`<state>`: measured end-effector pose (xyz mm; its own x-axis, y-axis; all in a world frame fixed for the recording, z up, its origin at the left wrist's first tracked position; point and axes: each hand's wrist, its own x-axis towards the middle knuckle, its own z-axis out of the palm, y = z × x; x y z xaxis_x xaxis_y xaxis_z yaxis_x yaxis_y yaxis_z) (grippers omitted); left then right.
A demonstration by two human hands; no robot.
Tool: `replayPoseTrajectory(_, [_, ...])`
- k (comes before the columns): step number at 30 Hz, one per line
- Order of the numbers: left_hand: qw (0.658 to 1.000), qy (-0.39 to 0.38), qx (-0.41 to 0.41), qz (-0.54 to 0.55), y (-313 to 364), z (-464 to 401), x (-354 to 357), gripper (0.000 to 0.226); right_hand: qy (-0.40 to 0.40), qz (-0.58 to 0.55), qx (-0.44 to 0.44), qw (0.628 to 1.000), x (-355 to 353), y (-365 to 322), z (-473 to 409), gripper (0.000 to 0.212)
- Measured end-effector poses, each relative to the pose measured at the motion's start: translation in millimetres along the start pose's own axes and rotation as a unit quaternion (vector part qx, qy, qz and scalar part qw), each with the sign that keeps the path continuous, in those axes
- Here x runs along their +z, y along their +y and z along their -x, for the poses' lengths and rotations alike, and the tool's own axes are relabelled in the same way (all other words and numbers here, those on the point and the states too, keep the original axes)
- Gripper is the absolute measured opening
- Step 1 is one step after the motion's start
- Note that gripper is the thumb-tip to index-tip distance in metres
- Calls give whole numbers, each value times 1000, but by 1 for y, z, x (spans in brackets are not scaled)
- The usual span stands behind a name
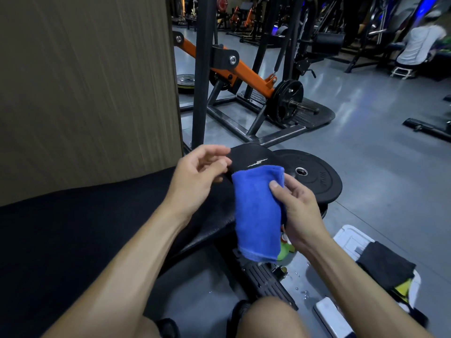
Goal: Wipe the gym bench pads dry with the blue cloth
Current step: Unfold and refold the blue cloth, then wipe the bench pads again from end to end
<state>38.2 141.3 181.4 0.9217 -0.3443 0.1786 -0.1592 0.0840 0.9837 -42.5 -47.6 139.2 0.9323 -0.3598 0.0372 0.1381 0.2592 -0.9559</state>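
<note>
Two hands are in front of the person, and neither of them is wiping at this moment. The right hand (296, 208) holds the blue cloth (257, 213) in the air: the thumb presses on the front of the cloth near its upper edge and the other fingers are curled behind it. The cloth is folded into a long strip and hangs down from this grip, above the gap between the bench and the floor. It does not lie on any pad.

The left hand (197, 174) is just beside the cloth, to its left, and holds nothing. Its fingers are loosely bent, with the thumb and the first fingers close to each other near the upper corner of the cloth. I cannot tell if they touch the cloth.

The long bench pad (80, 230) runs from the lower left toward the middle, under the left forearm. The smaller pad (251, 156) with a light logo stands behind the cloth, at the end of the bench. Both are black and the light is dim, so it is not possible to see which parts are wet or dry. Some water drops (301, 291) shine on the floor near the black foot plate (266, 281).

My judgement is that the person is arranging or refolding the cloth between strokes. How much of the wiping is already done cannot be read here; at least one more pass over the pads seems to remain.
</note>
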Motion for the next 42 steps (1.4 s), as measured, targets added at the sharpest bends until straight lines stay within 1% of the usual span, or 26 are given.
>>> replayPoseTrajectory(1, [1000, 6, -15, -3, -3, -1, 1, 29, 10, -41, 26, 999, -1, 0, -1, 24])
replayPoseTrajectory(2, [998, -23, -53, 6, -6, -1, 4, 42, 18, -80, 50, 995, -1, 0, -2, 25])
replayPoseTrajectory(3, [992, -69, -102, 14, -11, 1, 10, 55, 24, -115, 69, 991, 0, 2, -2, 27])
replayPoseTrajectory(4, [984, -114, -139, 13, -16, 2, 17, 59, 25, -146, 81, 986, 1, 4, -3, 29])
replayPoseTrajectory(5, [978, -142, -150, 4, -21, 2, 23, 54, 26, -170, 88, 981, 3, 5, -3, 31])
replayPoseTrajectory(7, [983, -137, -121, -25, -29, -2, 31, 37, 20, -195, 90, 976, 3, 8, -6, 33])
replayPoseTrajectory(9, [988, -127, -75, -38, -35, -9, 31, 30, -7, -205, 93, 974, -1, 10, -6, 35])
replayPoseTrajectory(11, [986, -151, -28, -59, -37, -13, 32, 26, -51, -217, 125, 967, -6, 15, -3, 39])
replayPoseTrajectory(13, [978, -172, 7, -117, -41, -16, 36, 21, -87, -196, 168, 962, -11, 26, 0, 39])
replayPoseTrajectory(15, [967, -172, 33, -188, -46, -23, 40, 17, -87, -165, 178, 966, -16, 35, -1, 37])
replayPoseTrajectory(17, [959, -170, 38, -223, -54, -33, 42, 15, -66, -148, 167, 973, -17, 37, -7, 38])
replayPoseTrajectory(19, [960, -184, 22, -211, -63, -42, 44, 19, -42, -135, 148, 979, -20, 39, -14, 37])
replayPoseTrajectory(21, [960, -187, -7, -210, -73, -48, 45, 21, 2, -124, 137, 983, -27, 45, -21, 37])
replayPoseTrajectory(22, [960, -176, -21, -217, -78, -53, 43, 19, 36, -116, 129, 984, -32, 46, -25, 37])
replayPoseTrajectory(24, [963, -129, -50, -229, -89, -61, 34, 12, 110, -92, 110, 984, -48, 49, -26, 35])
replayPoseTrajectory(26, [963, -75, -66, -249, -97, -67, 25, 11, 173, -71, 92, 978, -70, 53, -21, 26])
replayPoseTrajectory(28, [956, -36, -57, -284, -100, -71, 17, 11, 221, -40, 79, 971, -90, 64, -13, 12])
replayPoseTrajectory(30, [949, -28, -38, -312, -100, -71, 17, 12, 258, 8, 69, 964, -99, 82, -6, 10])
replayPoseTrajectory(31, [948, -35, -35, -315, -101, -70, 17, 12, 268, 36, 66, 960, -96, 91, -3, 9])
replayPoseTrajectory(32, [947, -46, -35, -316, -103, -68, 17, 13, 271, 62, 64, 958, -89, 100, 0, 14])
replayPoseTrajectory(34, [944, -67, -43, -320, -106, -63, 14, 13, 249, 81, 50, 964, -65, 115, 1, 27])
replayPoseTrajectory(36, [938, -83, -48, -333, -109, -61, 12, 13, 231, 91, 31, 968, -37, 124, -7, 33])
replayPoseTrajectory(37, [934, -92, -48, -341, -110, -61, 12, 13, 230, 115, 20, 966, -26, 127, -14, 33])
replayPoseTrajectory(39, [929, -101, -51, -353, -109, -60, 13, 14, 244, 160, -9, 956, -12, 131, -25, 27])
replayPoseTrajectory(40, [929, -100, -55, -353, -110, -60, 13, 14, 252, 166, -18, 953, -12, 133, -27, 25])
replayPoseTrajectory(42, [928, -93, -62, -354, -109, -58, 13, 13, 284, 132, -3, 950, -27, 132, -33, 25])
